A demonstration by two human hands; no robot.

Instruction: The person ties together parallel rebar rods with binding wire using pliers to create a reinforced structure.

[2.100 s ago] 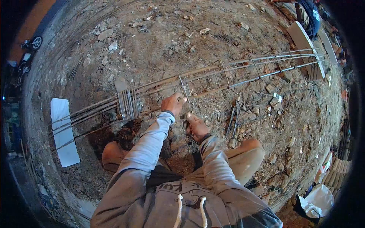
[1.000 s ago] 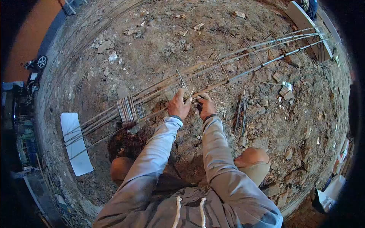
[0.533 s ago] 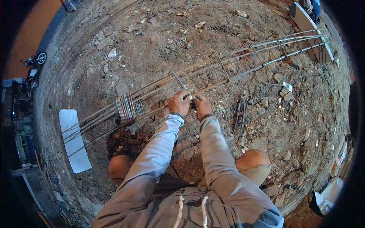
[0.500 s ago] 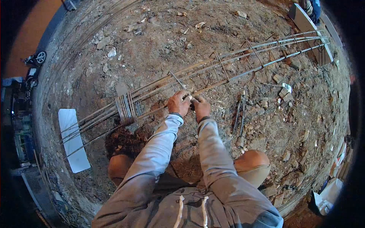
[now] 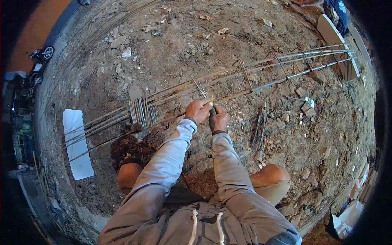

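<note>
A long cage of steel bars (image 5: 228, 96) runs from lower left to upper right, with square stirrups (image 5: 246, 75) spaced along its right part. Bunched stirrups (image 5: 141, 113) sit round the bars on the left. My left hand (image 5: 199, 110) is closed at the front bar beside a stirrup's lower end. Right against it, my right hand (image 5: 219, 119) is closed too, its fingers at the same joint. What the fingertips of either hand pinch is too small to make out.
A white board (image 5: 78, 145) lies under the bars' left ends, and a pale block (image 5: 332, 32) stands at their right ends. A long-handled tool (image 5: 259, 130) rests on the soil right of my hands. Part of a person (image 5: 337, 15) shows at upper right.
The view has shifted slightly, so the cage sits a little further right and lower. My left fingers have moved over the joint, closer to my right hand.
</note>
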